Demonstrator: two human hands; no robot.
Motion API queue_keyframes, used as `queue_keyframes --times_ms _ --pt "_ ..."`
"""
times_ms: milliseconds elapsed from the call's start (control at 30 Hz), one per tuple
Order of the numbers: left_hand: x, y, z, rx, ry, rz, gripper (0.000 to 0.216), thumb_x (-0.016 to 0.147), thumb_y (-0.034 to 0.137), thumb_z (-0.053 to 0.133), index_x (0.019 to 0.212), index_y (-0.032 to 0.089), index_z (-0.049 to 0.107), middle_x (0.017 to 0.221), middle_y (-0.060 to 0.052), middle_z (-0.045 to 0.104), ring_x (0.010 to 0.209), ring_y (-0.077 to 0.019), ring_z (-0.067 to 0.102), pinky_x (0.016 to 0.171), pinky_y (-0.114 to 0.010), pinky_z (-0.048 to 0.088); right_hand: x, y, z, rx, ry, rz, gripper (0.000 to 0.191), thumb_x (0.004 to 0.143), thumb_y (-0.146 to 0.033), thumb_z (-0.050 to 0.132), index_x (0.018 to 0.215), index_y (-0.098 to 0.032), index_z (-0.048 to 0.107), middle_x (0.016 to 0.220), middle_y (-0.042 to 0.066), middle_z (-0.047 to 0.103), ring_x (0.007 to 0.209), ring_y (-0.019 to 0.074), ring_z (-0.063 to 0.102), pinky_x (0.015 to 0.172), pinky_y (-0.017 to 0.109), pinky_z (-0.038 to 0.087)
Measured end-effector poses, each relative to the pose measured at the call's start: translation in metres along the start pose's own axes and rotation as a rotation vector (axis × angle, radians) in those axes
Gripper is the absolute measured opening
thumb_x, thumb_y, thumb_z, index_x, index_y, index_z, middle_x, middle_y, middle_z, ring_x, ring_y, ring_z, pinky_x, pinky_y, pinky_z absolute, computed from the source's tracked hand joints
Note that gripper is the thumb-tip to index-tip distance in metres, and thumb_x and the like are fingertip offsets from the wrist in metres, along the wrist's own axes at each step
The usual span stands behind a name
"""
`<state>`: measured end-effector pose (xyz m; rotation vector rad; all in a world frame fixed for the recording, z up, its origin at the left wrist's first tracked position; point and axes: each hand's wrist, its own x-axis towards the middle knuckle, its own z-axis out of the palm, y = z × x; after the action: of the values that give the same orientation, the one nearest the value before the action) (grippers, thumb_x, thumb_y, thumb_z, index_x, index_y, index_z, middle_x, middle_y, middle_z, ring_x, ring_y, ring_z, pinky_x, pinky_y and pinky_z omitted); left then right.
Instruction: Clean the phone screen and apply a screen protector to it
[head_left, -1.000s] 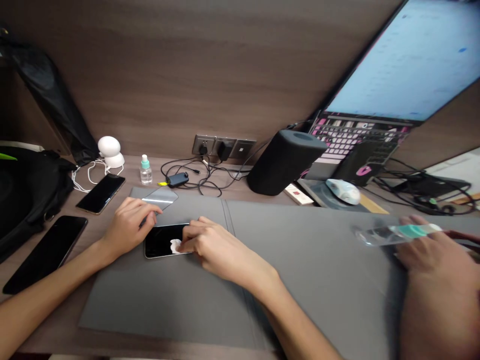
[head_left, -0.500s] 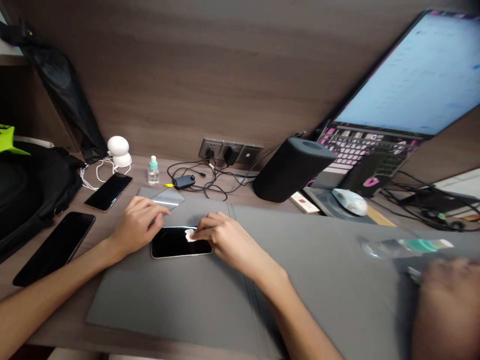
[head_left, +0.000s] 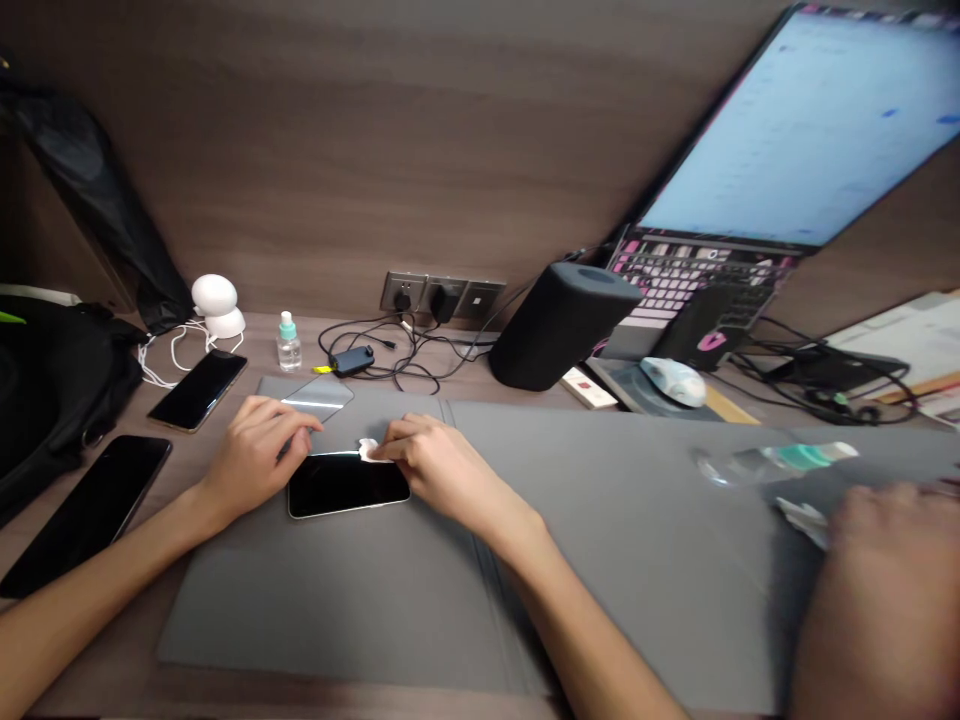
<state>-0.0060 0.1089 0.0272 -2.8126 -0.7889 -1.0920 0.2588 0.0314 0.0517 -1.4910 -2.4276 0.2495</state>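
Clock positions taken from the phone, 12 being away from the wearer. Phone lay face up on the grey mat, long side crosswise, screen dark.

Right hand was at 2 o'clock, fingertips pinched on a white wad. Wad sat on the phone's far edge, just past 12. Left hand was at 10, fingers loosely bent, grasping nothing I could see (couldn't tell if the thumb touched the phone's corner).

Step in hand, my read: a wipe, with the wad out at the rim of the glass. Next move, I judged, called for bringing the wad back over the screen, flat and with light pressure, while the left hand steadied the 9 o'clock end so the phone didn't skate.

Around it: clear sheet at 11, near the left fingertips; small bottle upright farther out at 11; second phone at 10. Well out at 3: a large bottle and a co-worker's hand, too blurred to tell its grip.
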Motion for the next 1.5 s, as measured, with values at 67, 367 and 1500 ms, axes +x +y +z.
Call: queue_keyframes --times_ms 67,367,1500 --pt "0.000 0.000 0.000 -0.003 0.001 0.006 0.022 0.100 0.013 0.049 0.103 0.022 0.069 0.083 0.001 0.076 0.087 -0.0200 0.069 0.091 -0.040 0.044 -0.004 -0.002 -0.006 0.024 -0.031 -0.009 0.050 0.089 0.009 0.054 0.113 -0.023 0.083 0.097 0.006 0.074 0.091 0.0191 0.061 0.085 0.030 0.045" --pt "0.000 0.001 -0.002 0.007 0.013 0.020 0.022 0.101 0.012 0.048 0.102 0.021 0.068 0.081 0.002 0.075 0.086 -0.0191 0.069 0.091 -0.039 0.043 -0.015 -0.012 -0.020 0.069 -0.153 -0.058 0.054 0.076 0.012 0.049 0.102 -0.020 0.084 0.096 0.005 0.074 0.093 0.0191 0.063 0.080 0.027 0.043" --pt "0.000 0.002 -0.003 0.021 0.016 0.024 0.023 0.101 0.010 0.047 0.100 0.021 0.068 0.095 -0.003 0.075 0.096 -0.0214 0.066 0.088 -0.037 0.048 -0.008 0.026 -0.001 0.218 0.057 0.004 0.069 0.065 0.015 0.041 0.100 -0.025 0.084 0.108 -0.001 0.081 0.099 0.0191 0.066 0.088 0.028 0.050"
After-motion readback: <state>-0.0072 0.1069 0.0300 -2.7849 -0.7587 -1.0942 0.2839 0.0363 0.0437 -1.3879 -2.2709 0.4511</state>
